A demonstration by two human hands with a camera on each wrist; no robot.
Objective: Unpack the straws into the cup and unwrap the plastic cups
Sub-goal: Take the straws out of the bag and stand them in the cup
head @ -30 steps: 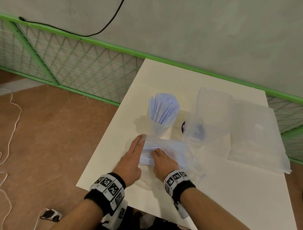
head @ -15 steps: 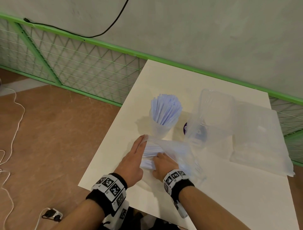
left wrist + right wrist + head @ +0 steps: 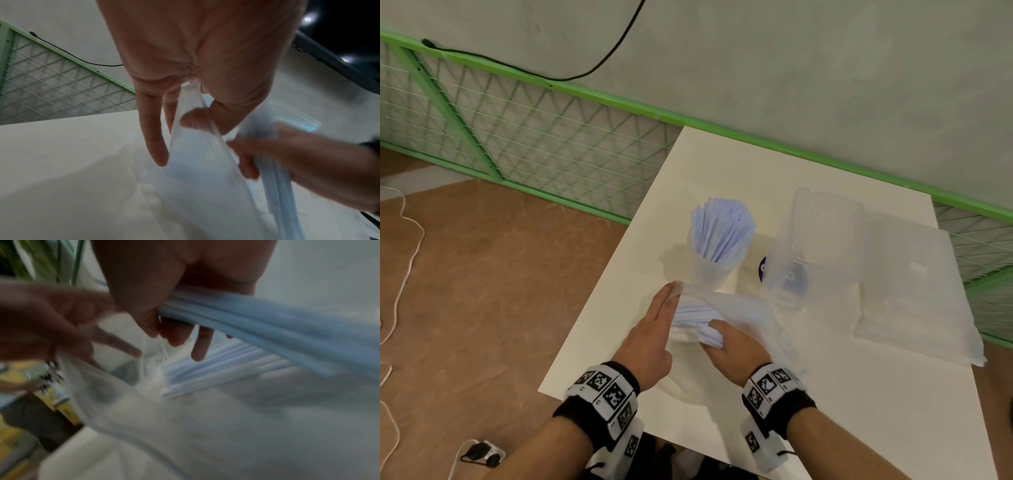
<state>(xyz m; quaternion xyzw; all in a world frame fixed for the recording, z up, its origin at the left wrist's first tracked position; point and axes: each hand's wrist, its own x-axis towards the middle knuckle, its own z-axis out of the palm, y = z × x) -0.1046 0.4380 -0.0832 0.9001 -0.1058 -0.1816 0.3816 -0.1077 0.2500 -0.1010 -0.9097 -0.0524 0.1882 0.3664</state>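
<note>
head: straw bag (image 3: 743, 308) held near tabletop (image 3: 859, 394) left edge | left wrist: bag rim pinched by left hand (image 3: 195, 65) | right wrist: straws (image 3: 267, 327) clamped by right hand (image 3: 164, 288) fingers

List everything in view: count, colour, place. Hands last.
Table: one, white, by the fence.
Cup: one, clear, upright mid-table, full of straws.
Straws in cup: many, pale blue.
Straw bag: one, clear, lying in front of the cup.
Straw bundle: many, pale blue, at the bag mouth.
Wrapped plastic cups: one clear pack, right of the cup.
Flat plastic packet: one, clear, table's right edge.
Fence: green mesh, behind.
Cable: black, on wall.
Left hand: pinches the bag edge.
Right hand: grips the straw bundle.
</note>
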